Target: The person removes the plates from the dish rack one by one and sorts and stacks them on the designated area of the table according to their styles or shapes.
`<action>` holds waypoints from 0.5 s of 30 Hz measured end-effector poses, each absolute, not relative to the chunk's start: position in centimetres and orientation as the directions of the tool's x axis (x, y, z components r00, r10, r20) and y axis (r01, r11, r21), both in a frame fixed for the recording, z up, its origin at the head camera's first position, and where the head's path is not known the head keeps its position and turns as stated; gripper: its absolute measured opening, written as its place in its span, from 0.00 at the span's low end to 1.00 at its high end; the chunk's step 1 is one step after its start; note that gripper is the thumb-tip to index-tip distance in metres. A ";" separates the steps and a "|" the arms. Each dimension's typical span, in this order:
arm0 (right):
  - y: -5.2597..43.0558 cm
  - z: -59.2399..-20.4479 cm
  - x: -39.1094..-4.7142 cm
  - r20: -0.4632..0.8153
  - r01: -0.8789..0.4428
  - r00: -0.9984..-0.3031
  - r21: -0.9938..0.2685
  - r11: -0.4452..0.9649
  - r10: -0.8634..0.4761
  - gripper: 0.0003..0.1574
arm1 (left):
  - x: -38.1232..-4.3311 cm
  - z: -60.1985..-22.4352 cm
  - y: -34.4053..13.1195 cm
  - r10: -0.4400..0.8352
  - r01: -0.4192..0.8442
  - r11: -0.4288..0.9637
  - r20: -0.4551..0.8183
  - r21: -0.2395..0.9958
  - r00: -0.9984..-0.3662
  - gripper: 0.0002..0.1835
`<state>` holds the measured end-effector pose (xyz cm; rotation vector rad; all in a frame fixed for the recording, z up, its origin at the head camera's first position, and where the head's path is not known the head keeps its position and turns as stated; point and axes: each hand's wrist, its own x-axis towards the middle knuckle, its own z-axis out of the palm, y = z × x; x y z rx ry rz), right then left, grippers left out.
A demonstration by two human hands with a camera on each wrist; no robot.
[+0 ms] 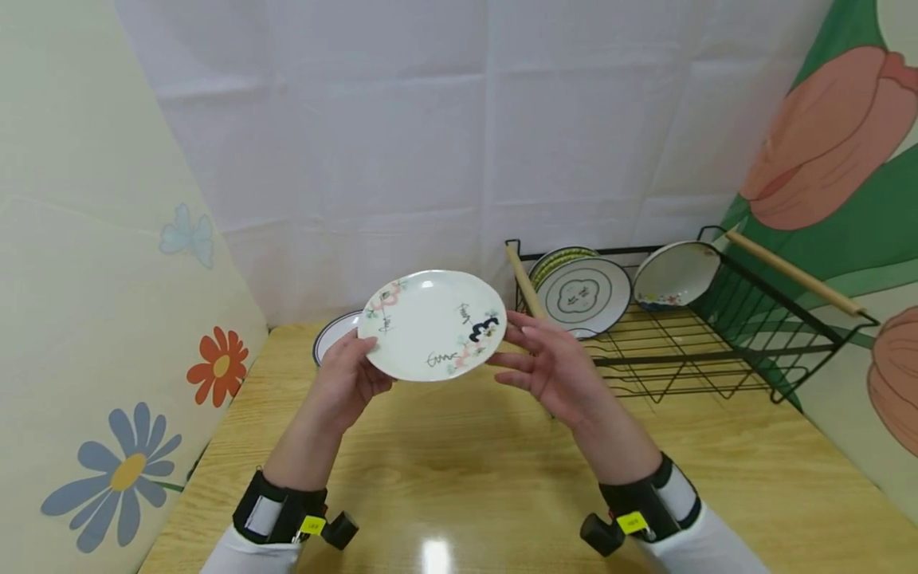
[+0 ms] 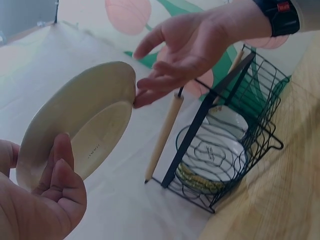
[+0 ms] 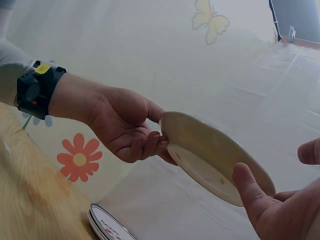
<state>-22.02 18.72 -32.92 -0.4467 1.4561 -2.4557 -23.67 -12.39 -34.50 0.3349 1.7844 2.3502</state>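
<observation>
A white plate with pink flowers and dark line drawings is held up above the table, tilted toward me. My left hand grips its left edge, thumb on the upper face and fingers underneath. The plate's plain underside shows in the left wrist view. At the right edge is my right hand, its fingers extended and loosely spread, fingertips right at the rim. In the left wrist view the right thumb stands away from the plate.
A black wire dish rack with wooden handles stands at the right. It holds a white plate with a dark rim, green-patterned dishes and a white bowl. Stacked plates lie at the wooden table's back left.
</observation>
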 end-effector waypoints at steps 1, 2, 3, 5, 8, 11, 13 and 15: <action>18.6 -33.0 -22.1 0.124 0.072 -0.919 -0.880 -0.470 -0.373 0.33 | -23.9 -34.6 -12.6 0.254 -0.001 -0.267 0.069 0.964 -0.965 0.23; 18.4 -33.1 -22.1 0.112 0.087 -0.918 -0.880 -0.468 -0.380 0.32 | -24.2 -34.8 -12.8 0.238 -0.003 -0.267 0.063 0.964 -0.969 0.22; 18.2 -33.2 -22.1 0.097 0.099 -0.919 -0.882 -0.462 -0.383 0.30 | -24.5 -35.0 -13.0 0.223 -0.005 -0.263 0.055 0.965 -0.973 0.22; 17.8 -33.5 -22.2 0.066 0.126 -0.920 -0.884 -0.451 -0.386 0.29 | -25.2 -35.4 -13.5 0.194 -0.016 -0.256 0.035 0.966 -0.980 0.21; 17.1 -34.0 -22.3 0.024 0.158 -0.921 -0.889 -0.430 -0.389 0.30 | -26.2 -36.1 -14.3 0.154 -0.041 -0.252 -0.002 0.967 -0.988 0.21; 16.4 -34.7 -22.5 -0.006 0.188 -0.917 -0.888 -0.420 -0.399 0.34 | -27.1 -36.8 -15.2 0.123 -0.082 -0.256 -0.051 0.963 -0.991 0.24; 15.9 -35.4 -22.7 -0.033 0.219 -0.912 -0.882 -0.418 -0.408 0.36 | -27.6 -37.3 -15.8 0.094 -0.114 -0.260 -0.092 0.959 -0.991 0.26; 15.4 -36.1 -23.0 -0.057 0.247 -0.907 -0.874 -0.419 -0.417 0.37 | -28.1 -37.9 -16.4 0.068 -0.149 -0.266 -0.135 0.952 -0.988 0.28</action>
